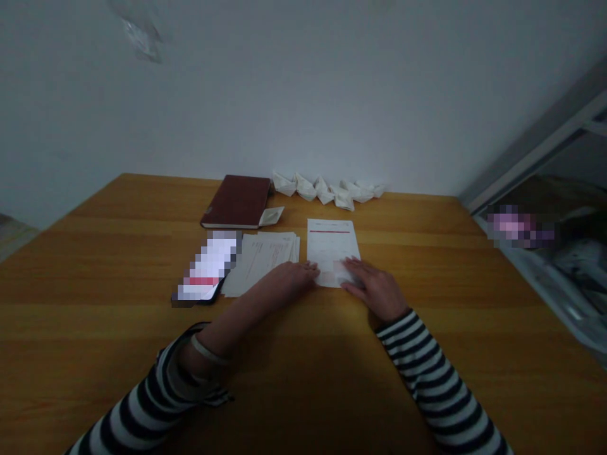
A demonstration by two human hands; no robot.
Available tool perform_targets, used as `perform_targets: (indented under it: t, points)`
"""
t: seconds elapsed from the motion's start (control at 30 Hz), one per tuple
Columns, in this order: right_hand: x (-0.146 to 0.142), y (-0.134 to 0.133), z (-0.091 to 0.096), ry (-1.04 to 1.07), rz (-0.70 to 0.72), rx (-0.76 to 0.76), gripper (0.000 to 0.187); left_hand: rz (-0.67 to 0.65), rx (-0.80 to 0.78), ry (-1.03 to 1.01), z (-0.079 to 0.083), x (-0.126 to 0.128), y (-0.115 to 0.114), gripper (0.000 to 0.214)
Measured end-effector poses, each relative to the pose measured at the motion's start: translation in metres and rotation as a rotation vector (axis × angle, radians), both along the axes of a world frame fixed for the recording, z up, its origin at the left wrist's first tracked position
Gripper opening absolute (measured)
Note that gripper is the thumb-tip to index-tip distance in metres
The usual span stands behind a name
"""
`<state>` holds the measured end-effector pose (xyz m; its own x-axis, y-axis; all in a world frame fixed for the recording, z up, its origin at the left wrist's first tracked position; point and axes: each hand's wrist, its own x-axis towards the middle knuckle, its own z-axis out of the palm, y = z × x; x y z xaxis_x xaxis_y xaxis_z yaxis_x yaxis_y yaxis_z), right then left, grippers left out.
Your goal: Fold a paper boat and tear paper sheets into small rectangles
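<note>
A sheet of white printed paper with a red line near its top lies flat on the wooden table. My left hand rests at the sheet's lower left edge, fingertips touching it, fingers partly hidden behind the back of the hand. On the lower right part of the same sheet, my right hand lies with its fingers stretched out and the thumb apart. Just left of my left hand is a stack of printed papers, partly covered by that hand and forearm.
A phone with a lit, blurred screen overlaps the stack's left side. Behind it lies a dark red notebook, a small folded paper by its corner. Several folded paper boats line the wall. A metal frame stands at the right.
</note>
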<state>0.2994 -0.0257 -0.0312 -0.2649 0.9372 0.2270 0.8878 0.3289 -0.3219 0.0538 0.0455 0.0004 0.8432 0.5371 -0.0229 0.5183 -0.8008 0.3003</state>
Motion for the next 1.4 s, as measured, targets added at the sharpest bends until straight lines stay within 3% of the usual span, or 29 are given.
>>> perform_targets:
  t: [0.13, 0.27, 0.4, 0.47, 0.57, 0.63, 0.77, 0.9, 0.97, 1.07, 1.17, 1.4]
  points:
    - [-0.005, -0.001, 0.001, -0.012, -0.002, 0.005, 0.053, 0.015, -0.022, 0.006, 0.003, 0.000, 0.000, 0.031]
    - [-0.013, -0.003, 0.001, -0.048, -0.030, 0.012, 0.033, 0.036, -0.032, 0.018, 0.006, 0.000, -0.002, 0.036]
    - [-0.018, -0.005, 0.002, -0.046, -0.079, 0.020, 0.029, 0.085, -0.075, -0.004, 0.008, -0.001, -0.003, 0.038]
    - [-0.019, -0.006, 0.001, -0.006, -0.105, 0.032, 0.030, 0.197, -0.071, -0.121, 0.010, 0.000, -0.004, 0.035]
    - [-0.020, -0.008, 0.000, 0.061, -0.138, 0.060, 0.031, 0.472, -0.113, -0.312, 0.014, 0.003, -0.005, 0.042]
    - [-0.021, -0.009, -0.001, 0.102, -0.118, 0.073, 0.032, 0.601, -0.339, -0.416, 0.015, 0.006, -0.005, 0.048]
    - [-0.026, -0.012, 0.002, 0.164, -0.048, 0.079, 0.031, 0.678, -0.981, -0.665, 0.012, 0.015, -0.010, 0.050]
    - [-0.036, -0.017, 0.009, 0.212, -0.088, 0.090, 0.026, 0.671, -1.121, -0.792, 0.006, 0.022, -0.018, 0.067]
    - [-0.042, -0.018, 0.011, 0.288, -0.110, 0.083, 0.027, 0.620, -1.160, -0.793, 0.004, 0.024, -0.022, 0.061]
    - [-0.048, -0.018, 0.010, 0.545, -0.086, -0.070, 0.027, 0.543, -1.251, -0.783, 0.003, 0.027, -0.025, 0.040]
    - [-0.048, -0.016, 0.005, 0.765, -0.014, -0.248, 0.029, 0.491, -1.331, -0.719, 0.002, 0.029, -0.027, 0.053]
    - [-0.039, -0.011, 0.003, 0.875, 0.106, -0.352, 0.042, 0.424, -1.269, -0.646, -0.007, 0.034, -0.034, 0.062]
